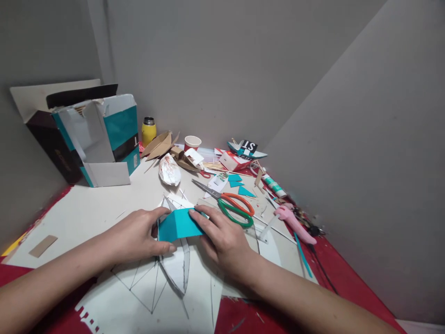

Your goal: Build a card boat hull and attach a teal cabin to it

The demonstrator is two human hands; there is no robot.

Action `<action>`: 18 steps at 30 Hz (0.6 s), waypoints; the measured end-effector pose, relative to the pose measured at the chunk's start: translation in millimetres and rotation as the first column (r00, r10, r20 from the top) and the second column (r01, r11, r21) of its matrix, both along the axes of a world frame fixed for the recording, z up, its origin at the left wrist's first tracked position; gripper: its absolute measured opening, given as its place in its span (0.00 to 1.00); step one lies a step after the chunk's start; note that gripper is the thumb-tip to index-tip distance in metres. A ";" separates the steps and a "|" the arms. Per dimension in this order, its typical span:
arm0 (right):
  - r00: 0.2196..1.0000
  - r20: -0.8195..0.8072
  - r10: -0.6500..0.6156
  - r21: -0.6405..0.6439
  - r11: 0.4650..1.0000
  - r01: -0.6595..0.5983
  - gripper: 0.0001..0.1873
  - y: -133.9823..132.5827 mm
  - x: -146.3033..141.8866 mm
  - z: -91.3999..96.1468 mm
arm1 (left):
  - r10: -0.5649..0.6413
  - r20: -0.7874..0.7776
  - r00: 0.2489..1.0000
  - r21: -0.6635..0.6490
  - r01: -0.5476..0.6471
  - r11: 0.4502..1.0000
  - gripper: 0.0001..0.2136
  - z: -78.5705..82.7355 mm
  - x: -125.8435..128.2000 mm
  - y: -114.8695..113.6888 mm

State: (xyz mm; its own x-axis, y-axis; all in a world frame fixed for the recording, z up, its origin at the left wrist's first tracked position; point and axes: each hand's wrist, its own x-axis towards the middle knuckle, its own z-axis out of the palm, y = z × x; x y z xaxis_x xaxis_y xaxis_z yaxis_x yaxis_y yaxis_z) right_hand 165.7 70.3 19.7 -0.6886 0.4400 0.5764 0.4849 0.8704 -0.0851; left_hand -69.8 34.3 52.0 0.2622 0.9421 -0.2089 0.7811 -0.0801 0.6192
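Note:
Between my two hands is a folded piece of teal card (pixel 184 223), creased near its left side. My left hand (pixel 142 234) grips its left end between thumb and fingers. On the right end, my right hand (pixel 222 236) pinches the card, fingers on top; its thumb is mostly hidden. Below the card lies a white boat-shaped paper piece (pixel 175 269) with a pointed near end. That piece rests on a sheet of paper (pixel 114 306) with pencilled lines and a torn edge. Scissors (pixel 231 204) with orange and green handles lie open just beyond my right hand.
A large teal and black box (pixel 121 125) stands at the back left. Behind my hands are a yellow bottle (pixel 149 132), a paper cup (pixel 192 143), a white boat shape (pixel 169 170) and teal scraps (pixel 246 191). A pink glue gun (pixel 295 224) lies right, its cord trailing.

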 end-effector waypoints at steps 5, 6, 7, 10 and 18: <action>0.986 -0.156 0.049 -0.098 0.993 -0.065 0.26 -3.7 -1.7 -0.2 | 0.007 0.051 0.999 -0.042 -0.005 0.999 0.32 -4.4 -2.5 1.5; 0.981 -0.186 0.057 -0.111 0.991 -0.079 0.26 -4.6 -2.4 -0.7 | 0.010 0.074 0.997 -0.054 -0.006 0.999 0.31 -4.8 -2.7 1.9; 0.975 -0.211 0.067 -0.120 0.988 -0.094 0.27 -5.4 -3.1 -1.3 | 0.015 0.097 0.995 -0.066 -0.008 0.998 0.30 -5.2 -2.8 2.2; 0.960 -0.263 0.091 -0.143 0.981 -0.132 0.28 -8.1 -4.6 -4.4 | 0.024 0.151 0.988 -0.093 -0.010 0.996 0.27 -5.9 -3.5 3.2; 0.948 -0.245 0.203 -0.190 0.949 -0.252 0.30 -9.6 -5.1 -13.5 | -0.043 0.192 0.980 -0.150 0.072 0.986 0.22 -1.5 -9.5 7.2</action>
